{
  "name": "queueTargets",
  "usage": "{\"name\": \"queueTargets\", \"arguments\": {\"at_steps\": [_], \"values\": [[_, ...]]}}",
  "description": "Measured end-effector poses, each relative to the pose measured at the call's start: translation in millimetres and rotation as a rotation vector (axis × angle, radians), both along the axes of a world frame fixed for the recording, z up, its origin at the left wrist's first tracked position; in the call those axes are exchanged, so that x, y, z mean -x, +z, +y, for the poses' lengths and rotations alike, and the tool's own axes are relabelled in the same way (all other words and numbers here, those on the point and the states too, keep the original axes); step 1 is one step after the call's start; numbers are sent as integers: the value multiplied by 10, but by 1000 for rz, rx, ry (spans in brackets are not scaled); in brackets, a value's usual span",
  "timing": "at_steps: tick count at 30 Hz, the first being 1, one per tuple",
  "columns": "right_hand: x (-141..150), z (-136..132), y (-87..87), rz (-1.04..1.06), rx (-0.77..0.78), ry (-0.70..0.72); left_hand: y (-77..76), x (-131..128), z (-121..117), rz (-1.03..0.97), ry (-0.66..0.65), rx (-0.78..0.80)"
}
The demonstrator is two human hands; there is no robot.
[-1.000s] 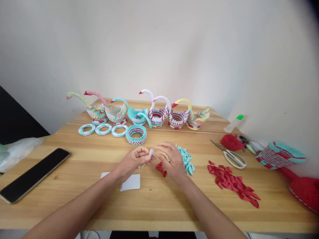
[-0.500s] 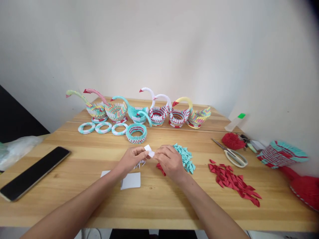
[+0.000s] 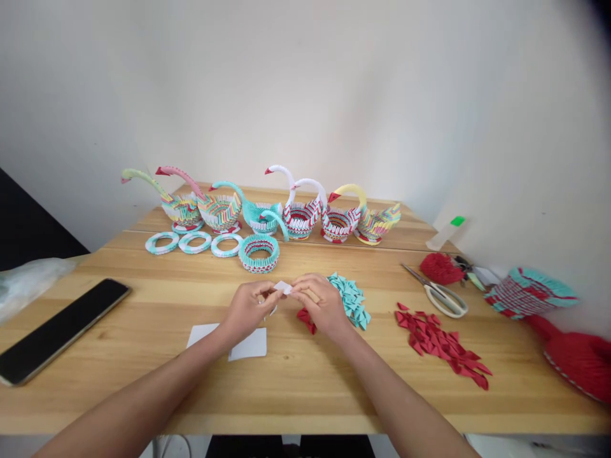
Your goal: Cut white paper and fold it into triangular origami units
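Between my two hands is a small folded piece of white paper (image 3: 282,287), raised above the table. My left hand (image 3: 251,308) pinches its left side, and my right hand (image 3: 321,304) pinches the right side with thumb and fingers. Flat white paper sheets (image 3: 248,344) lie below my left forearm, which partly covers them. A few white folded pieces (image 3: 272,311) show under my left hand, mostly hidden. Some red folded pieces (image 3: 306,319) lie just beneath my right hand, and a pile of turquoise folded triangles (image 3: 351,299) is to its right.
Several paper swans (image 3: 300,216) stand along the back, with turquoise-white rings (image 3: 195,242) and a round paper basket (image 3: 258,254) before them. At right are scissors (image 3: 442,296), red triangles (image 3: 439,340) and a red paper figure (image 3: 577,359). A phone (image 3: 64,329) lies left.
The white paper has tipped lower and looks more compact between my fingers, its upright flap no longer standing up. Both hands stay close together. The view has shifted slightly.
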State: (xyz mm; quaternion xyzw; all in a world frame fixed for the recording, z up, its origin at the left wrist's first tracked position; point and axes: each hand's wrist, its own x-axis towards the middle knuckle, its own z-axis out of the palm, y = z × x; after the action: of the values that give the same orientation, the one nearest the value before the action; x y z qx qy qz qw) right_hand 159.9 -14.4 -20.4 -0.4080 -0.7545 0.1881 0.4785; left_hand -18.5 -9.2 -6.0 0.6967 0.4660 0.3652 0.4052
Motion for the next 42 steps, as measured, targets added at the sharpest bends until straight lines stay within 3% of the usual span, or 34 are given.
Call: {"name": "queueTargets", "arguments": {"at_steps": [4,8,16,26,30,33,37,42], "values": [[19,12,-67,231,362,-19,-12,8,-8,3,-7,-22],[12,21,-104,307,485,-28,-26,16,11,0,-22,-6],[12,41,-109,408,564,64,-37,24,19,-3,-68,-4],[186,-96,-101,485,416,-16,-33,-44,9,-361,-74,262],[183,-68,-107,481,529,103,16,13,51,-383,-71,332],[128,-18,-102,459,592,199,36,36,69,-286,-96,306],[54,13,-96,333,532,87,2,17,62,-162,-178,276],[37,14,-110,281,447,-15,-82,12,82,-231,-193,418]]}}
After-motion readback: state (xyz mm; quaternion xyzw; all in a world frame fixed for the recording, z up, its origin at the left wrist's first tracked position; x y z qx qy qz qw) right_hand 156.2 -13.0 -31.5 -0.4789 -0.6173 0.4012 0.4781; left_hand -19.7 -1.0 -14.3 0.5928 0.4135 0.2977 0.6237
